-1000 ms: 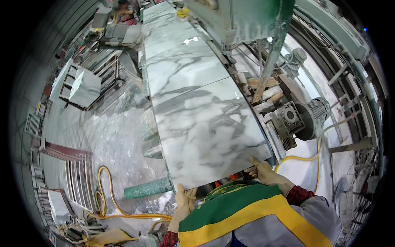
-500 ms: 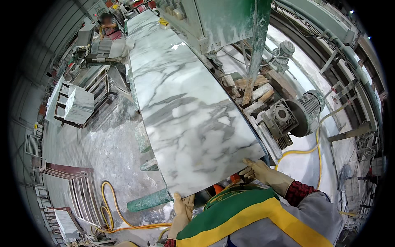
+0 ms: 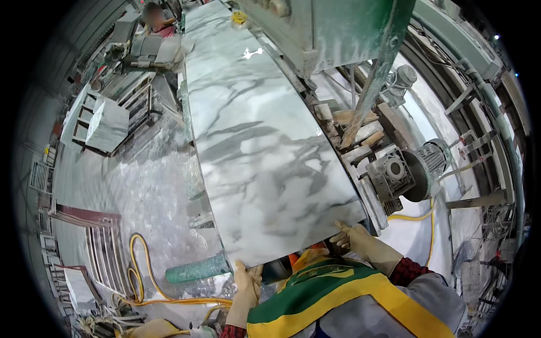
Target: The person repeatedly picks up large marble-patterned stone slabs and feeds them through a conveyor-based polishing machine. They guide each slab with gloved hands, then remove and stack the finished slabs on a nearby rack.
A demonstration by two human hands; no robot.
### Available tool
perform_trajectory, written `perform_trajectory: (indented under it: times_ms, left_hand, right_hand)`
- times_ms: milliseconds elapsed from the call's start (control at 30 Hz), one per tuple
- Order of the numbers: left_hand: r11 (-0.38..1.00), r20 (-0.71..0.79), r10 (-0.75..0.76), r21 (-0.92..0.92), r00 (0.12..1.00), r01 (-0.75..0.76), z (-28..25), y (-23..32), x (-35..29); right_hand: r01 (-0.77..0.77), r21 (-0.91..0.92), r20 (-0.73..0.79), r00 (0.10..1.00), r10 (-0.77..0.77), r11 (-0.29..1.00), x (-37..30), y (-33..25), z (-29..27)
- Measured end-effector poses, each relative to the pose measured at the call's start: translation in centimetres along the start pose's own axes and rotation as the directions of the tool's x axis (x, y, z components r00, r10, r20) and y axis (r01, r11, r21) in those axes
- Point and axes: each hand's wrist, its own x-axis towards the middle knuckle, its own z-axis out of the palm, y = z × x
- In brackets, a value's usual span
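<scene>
A long, polished slab (image 3: 270, 169) of white marble with grey veins stretches away from me. My left hand (image 3: 247, 284), in a cream glove, is closed on the near left corner, fingertips over the edge. At the near right corner my right hand (image 3: 366, 243), gloved alike, has its fingers curled at the slab's edge. Parts of both hands' fingers are hidden. Below the slab, near my left hand, a green roller (image 3: 197, 269) sticks out to the left. My green and yellow apron (image 3: 321, 290) is close to the near edge.
On the right stand a motor with a gearbox (image 3: 397, 172), wood blocks (image 3: 358, 121) and a green machine housing (image 3: 349, 34). A yellow hose (image 3: 135, 256) and slatted metal rack (image 3: 107, 253) lie left. Farther left are marble blocks (image 3: 107, 125). Another person (image 3: 163, 25) is at the far left.
The view has shifted slightly, so the machine and motor appear farther right. Both hands stay at the slab's near corners.
</scene>
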Motion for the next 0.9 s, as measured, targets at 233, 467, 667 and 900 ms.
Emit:
perform_trajectory:
  times_ms: [233, 467, 667, 900]
  left_hand:
    - [0.997, -0.04, -0.004, 0.075, 0.999, 0.007, 0.5, 1.0, -0.6]
    - [0.166, -0.013, -0.236, 0.985, 0.972, 0.054, -1.9, 13.3, -3.2]
    - [0.102, 0.698, 0.371, 0.625, 0.613, -0.774, 2.2, 8.4, 1.3]
    - [-0.64, 0.952, 0.281, 0.282, 0.124, -0.715, 7.7, 5.8, 3.5]
  right_hand:
    - [0.013, -0.114, -0.086, 0.996, -0.023, 0.993, 0.9, -0.6, 0.3]
    - [0.107, -0.659, 0.193, 0.981, 0.03, 0.744, -0.2, -7.3, -3.0]
    - [0.671, -0.672, 0.405, 0.687, -0.603, 0.313, 1.4, -9.4, 3.4]
    - [0.483, -0.645, 0.723, 0.135, -0.677, -0.592, 4.8, -6.8, 5.7]
